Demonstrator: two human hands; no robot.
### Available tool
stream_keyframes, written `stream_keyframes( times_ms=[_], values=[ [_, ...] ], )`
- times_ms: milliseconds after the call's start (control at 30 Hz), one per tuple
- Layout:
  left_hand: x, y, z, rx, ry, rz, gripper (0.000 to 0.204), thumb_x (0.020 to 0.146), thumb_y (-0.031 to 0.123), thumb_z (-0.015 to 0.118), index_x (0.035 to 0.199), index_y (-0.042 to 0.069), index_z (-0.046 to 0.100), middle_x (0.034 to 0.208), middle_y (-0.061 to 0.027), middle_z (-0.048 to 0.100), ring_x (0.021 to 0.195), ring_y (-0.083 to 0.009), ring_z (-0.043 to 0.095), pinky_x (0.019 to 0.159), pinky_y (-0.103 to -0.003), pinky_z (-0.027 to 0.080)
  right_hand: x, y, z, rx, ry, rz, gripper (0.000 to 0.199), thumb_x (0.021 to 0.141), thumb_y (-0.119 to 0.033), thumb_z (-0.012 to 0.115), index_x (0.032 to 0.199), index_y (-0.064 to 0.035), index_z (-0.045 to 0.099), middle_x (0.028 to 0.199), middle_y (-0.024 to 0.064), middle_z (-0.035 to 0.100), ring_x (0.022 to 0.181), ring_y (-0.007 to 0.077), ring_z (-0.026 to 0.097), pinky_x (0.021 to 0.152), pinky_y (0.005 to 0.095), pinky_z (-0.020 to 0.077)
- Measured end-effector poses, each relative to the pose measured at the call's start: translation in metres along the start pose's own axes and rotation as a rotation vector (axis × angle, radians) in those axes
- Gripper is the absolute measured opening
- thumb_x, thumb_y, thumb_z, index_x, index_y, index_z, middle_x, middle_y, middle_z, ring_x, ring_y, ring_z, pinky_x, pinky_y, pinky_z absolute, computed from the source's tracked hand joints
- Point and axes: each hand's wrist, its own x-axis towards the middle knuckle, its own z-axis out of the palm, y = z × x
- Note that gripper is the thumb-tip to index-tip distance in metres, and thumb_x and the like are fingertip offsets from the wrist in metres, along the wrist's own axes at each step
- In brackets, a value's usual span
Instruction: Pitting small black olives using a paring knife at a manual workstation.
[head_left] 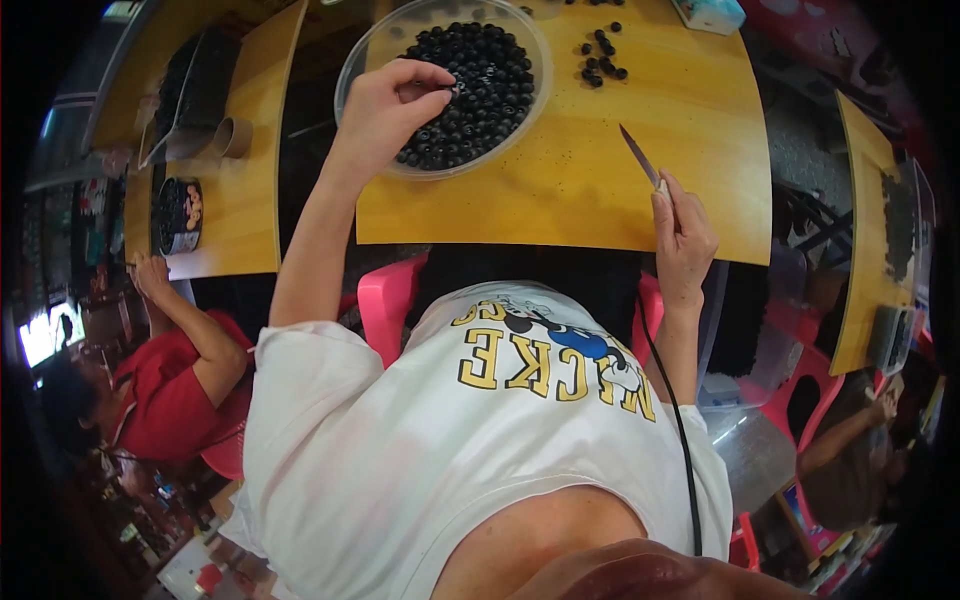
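My left hand (pixel 385 110) is over a clear round plastic tub (pixel 545 70), thumb and forefinger pinched at a small dark piece (pixel 453 90), mostly hidden by the fingertips. Under it the tub holds a heap of small black round pieces (pixel 470 130), some with a hole or dimple. To the right, my right hand (pixel 683 235) grips a knife (pixel 637 153) by its pale handle. The narrow blade points up and left, above the wooden table (pixel 560 210) and apart from the tub.
Several loose black pieces (pixel 603 65) lie right of the tub. A white and teal packet (pixel 710 12) rests at the table's far edge. At left, a person in red (pixel 190 380) sits by another table with a dark printed tub (pixel 181 215). A pink chair (pixel 388 305) is beneath me.
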Motion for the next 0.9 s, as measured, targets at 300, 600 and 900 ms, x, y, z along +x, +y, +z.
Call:
stream_keyframes(
  times_ms=[300, 600, 900],
  values=[
    [-0.025, 0.039, 0.115, -1.295, -0.456, -0.473, 0.033, 0.092, 0.002, 0.060, 0.124, -0.003, 0.060, 0.109, -0.0130, 0.065, 0.096, -0.0166, 0.064, 0.090, -0.026, 0.053, 0.009, -0.013, -0.008, 0.212, -0.023, 0.087, 0.022, 0.093, -0.008, 0.062, 0.113, 0.0020, 0.067, 0.074, 0.0041, 0.055, 0.067, 0.0103, 0.049, 0.060, 0.0236, 0.0387],
    [-0.028, 0.014, 0.138, -1.375, -0.427, -0.489, 0.030, 0.092, 0.001, 0.059, 0.122, 0.000, 0.057, 0.107, -0.0107, 0.065, 0.100, -0.0174, 0.063, 0.089, -0.029, 0.054, 0.003, -0.019, -0.015, 0.164, -0.071, -0.080, 0.030, 0.085, -0.009, 0.069, 0.114, -0.0007, 0.067, 0.071, 0.0077, 0.056, 0.061, 0.0155, 0.055, 0.056, 0.0262, 0.0415],
    [-0.034, 0.000, 0.136, -1.482, -0.369, -0.518, 0.024, 0.092, 0.001, 0.061, 0.116, 0.000, 0.059, 0.105, -0.0125, 0.065, 0.097, -0.0198, 0.066, 0.087, -0.029, 0.057, 0.003, -0.024, -0.010, 0.027, -0.087, -0.350, 0.041, 0.077, -0.018, 0.077, 0.115, -0.0065, 0.068, 0.068, 0.0073, 0.059, 0.055, 0.0192, 0.056, 0.050, 0.0302, 0.0434]
  ],
)
